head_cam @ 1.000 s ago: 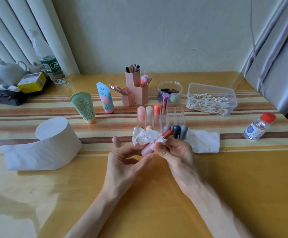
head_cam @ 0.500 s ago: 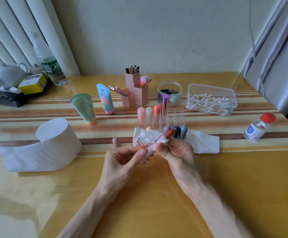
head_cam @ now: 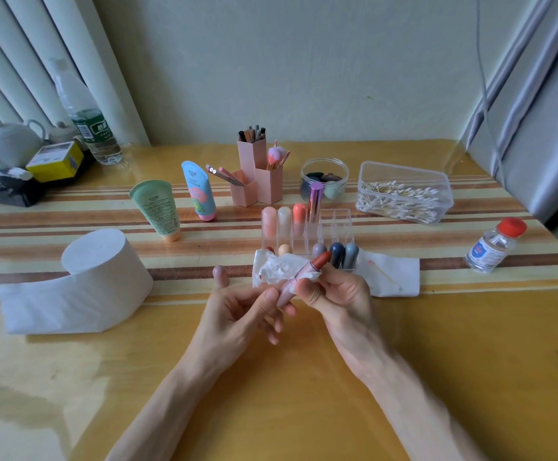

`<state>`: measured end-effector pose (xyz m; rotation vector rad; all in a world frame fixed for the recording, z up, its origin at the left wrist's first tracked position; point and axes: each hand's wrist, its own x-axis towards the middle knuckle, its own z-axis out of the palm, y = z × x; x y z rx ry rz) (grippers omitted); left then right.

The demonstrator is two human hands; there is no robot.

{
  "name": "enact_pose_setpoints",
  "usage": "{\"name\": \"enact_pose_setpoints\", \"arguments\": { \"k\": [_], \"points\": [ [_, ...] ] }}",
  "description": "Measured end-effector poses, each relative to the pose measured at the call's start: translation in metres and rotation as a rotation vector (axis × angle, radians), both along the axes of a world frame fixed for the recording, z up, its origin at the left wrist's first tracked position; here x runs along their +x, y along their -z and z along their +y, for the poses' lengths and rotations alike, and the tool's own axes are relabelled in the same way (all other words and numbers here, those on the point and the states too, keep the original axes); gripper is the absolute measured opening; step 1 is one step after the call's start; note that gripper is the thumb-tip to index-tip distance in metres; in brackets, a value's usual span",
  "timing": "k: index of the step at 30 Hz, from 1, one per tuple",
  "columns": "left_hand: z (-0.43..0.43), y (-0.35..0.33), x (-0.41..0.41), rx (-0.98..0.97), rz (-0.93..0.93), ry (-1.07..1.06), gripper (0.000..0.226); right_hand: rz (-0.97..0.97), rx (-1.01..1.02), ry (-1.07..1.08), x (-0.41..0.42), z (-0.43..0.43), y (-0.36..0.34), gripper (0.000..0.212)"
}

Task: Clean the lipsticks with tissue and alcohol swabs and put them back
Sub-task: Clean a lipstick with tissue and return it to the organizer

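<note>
Open lipstick point(head_cam: 299, 277) held above table point(head_cam: 437, 361) centre, toward front edge. Left hand point(head_cam: 237, 314) fingers pinch its base; right hand point(head_cam: 344, 294) fingers pinch barrel and tissue point(head_cam: 279, 269), likely steadying it for wiping.

i face a plain, pale greenish wall point(head_cam: 304, 61) that fills the top of the frame. white vertical blinds point(head_cam: 21, 68) hang at the upper left. at the upper right is a grey curtain point(head_cam: 537, 121), with a thin cable point(head_cam: 482, 61) running down beside it. my table point(head_cam: 304, 387) is glossy yellow wood, banded with brown and cream stripes across the middle. soft light gleams off it at the lower left.
</note>
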<state>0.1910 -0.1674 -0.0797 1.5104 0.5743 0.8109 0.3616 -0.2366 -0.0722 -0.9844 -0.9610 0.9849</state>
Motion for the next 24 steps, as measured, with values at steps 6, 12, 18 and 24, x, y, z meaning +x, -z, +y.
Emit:
{"name": "enact_pose_setpoints", "arguments": {
  "k": [6,12,18,24],
  "points": [
    [-0.006,0.003,0.004,0.21,0.087,-0.29,0.018,0.082,-0.055,0.066,-0.004,0.002,0.005,0.028],
    [-0.008,0.007,0.011,0.575,0.118,-0.428,0.023,0.092,-0.106,0.139,-0.006,0.004,0.007,0.039],
    [-0.007,0.011,0.011,0.698,0.188,-0.503,0.026,0.118,-0.202,0.171,-0.009,0.004,0.004,0.043],
    [-0.008,0.009,0.009,0.498,0.227,-0.335,0.032,0.081,-0.238,0.229,-0.007,0.001,0.004,0.038]
  ]
}}
